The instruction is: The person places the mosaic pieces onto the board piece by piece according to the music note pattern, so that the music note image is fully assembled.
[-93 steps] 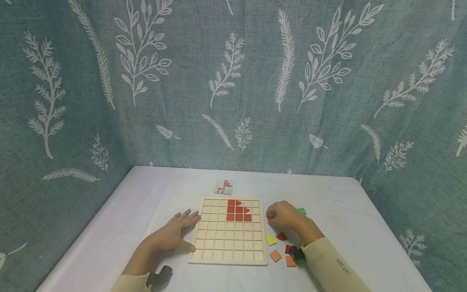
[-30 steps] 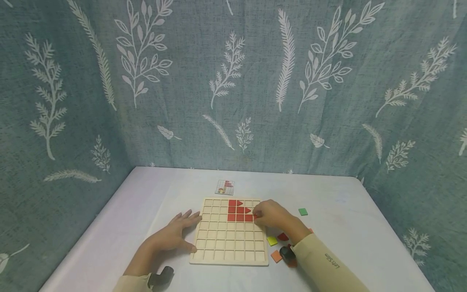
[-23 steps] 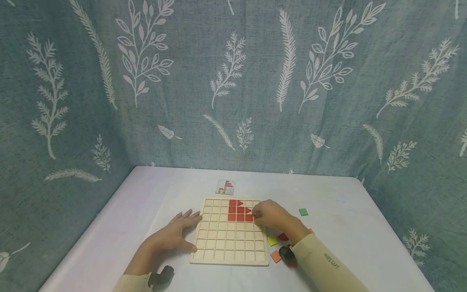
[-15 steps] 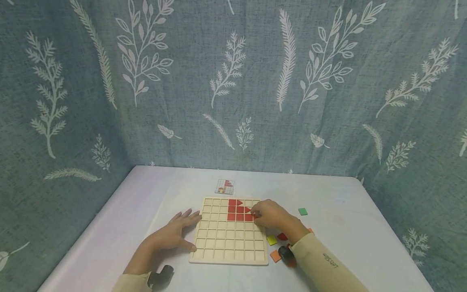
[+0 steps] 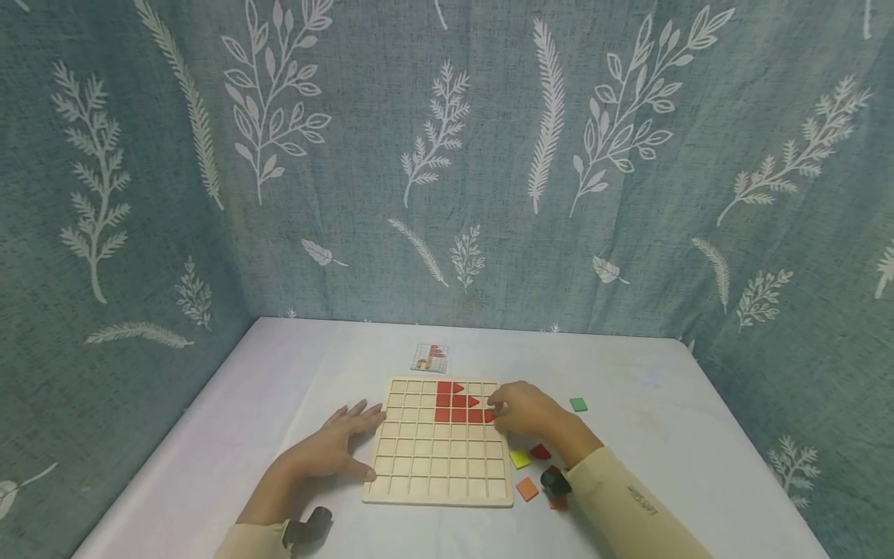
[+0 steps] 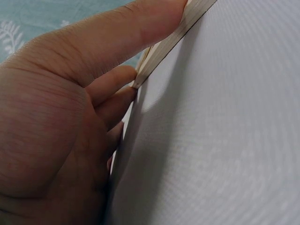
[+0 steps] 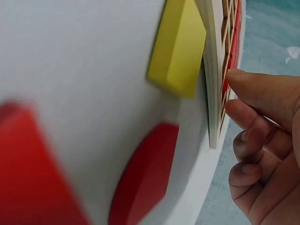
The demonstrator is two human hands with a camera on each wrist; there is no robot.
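Note:
A wooden grid board lies on the white table, with several red square tiles in its upper cells. Red triangle tiles end the rows on the right; the lowest triangle sits in its cell beside my right fingertips. My right hand is over the board's right edge, thumb and index finger apart; in the right wrist view the thumb is close to a red tile, contact unclear. My left hand rests spread, thumb and fingertips touching the board's left edge.
Right of the board lie a yellow square, a red rounded tile, an orange square and a green square. More tiles are partly hidden under the right wrist. A small pattern card lies behind the board.
My right hand brought a red triangle from the table's right side to the third row, then let it go and drew back slightly rightward. The left hand stays in place.

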